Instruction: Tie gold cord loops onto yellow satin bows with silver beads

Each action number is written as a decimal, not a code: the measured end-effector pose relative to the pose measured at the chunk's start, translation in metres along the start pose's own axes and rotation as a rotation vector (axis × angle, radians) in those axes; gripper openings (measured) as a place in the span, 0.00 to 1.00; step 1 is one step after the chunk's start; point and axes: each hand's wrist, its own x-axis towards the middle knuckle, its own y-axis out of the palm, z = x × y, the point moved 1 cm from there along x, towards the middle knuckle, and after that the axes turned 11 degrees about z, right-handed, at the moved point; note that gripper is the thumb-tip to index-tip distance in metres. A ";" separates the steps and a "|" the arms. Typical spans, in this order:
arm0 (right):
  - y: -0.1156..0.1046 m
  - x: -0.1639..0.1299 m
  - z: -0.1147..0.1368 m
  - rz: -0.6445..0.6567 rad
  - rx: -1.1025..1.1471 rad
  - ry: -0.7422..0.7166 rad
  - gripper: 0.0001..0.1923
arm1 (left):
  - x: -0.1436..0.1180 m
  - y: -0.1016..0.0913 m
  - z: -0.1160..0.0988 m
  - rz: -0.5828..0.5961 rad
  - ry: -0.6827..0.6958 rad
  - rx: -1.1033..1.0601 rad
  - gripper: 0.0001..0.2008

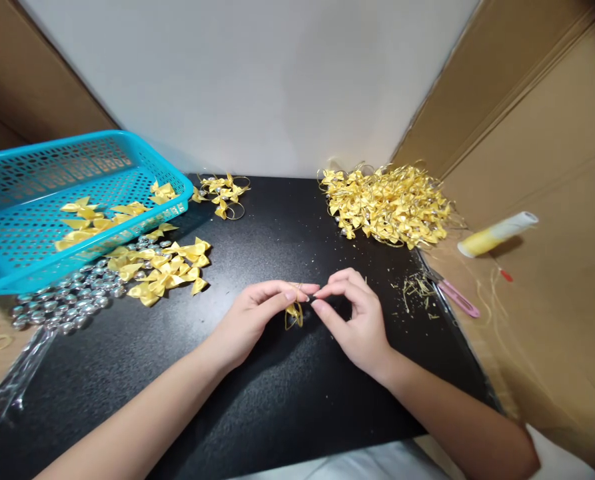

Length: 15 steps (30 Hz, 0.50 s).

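Observation:
In the middle of the black table, my left hand (257, 313) pinches a gold cord (298, 291) between thumb and forefinger. A yellow ribbon bow (294, 312) hangs just below those fingertips, with a loop of the cord around it. Close on its right, my right hand (354, 317) has thumb and forefinger pinched together at the tips of the left fingers. What the right fingertips hold is too small to make out. Loose yellow bows (170, 270) lie to the left of my hands, beside several silver beads (72, 293).
A turquoise basket (177, 200) with yellow bows stands at the left. Bows with cord loops (222, 190) lie at the back; a large heap of them (387, 203) is back right. Pink-handled scissors (458, 298), cord scraps (417, 288) and a thread spool (497, 235) are at the right.

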 end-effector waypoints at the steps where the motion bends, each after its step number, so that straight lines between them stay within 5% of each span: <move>1: 0.001 -0.001 0.001 0.013 -0.012 -0.021 0.02 | -0.001 0.000 -0.001 -0.005 0.004 0.021 0.08; 9: -0.002 0.003 0.003 0.113 0.080 -0.005 0.06 | 0.001 0.002 -0.023 0.006 0.075 0.325 0.08; 15: -0.002 0.005 0.001 0.173 0.041 0.007 0.12 | 0.019 0.006 -0.055 0.059 0.107 0.273 0.08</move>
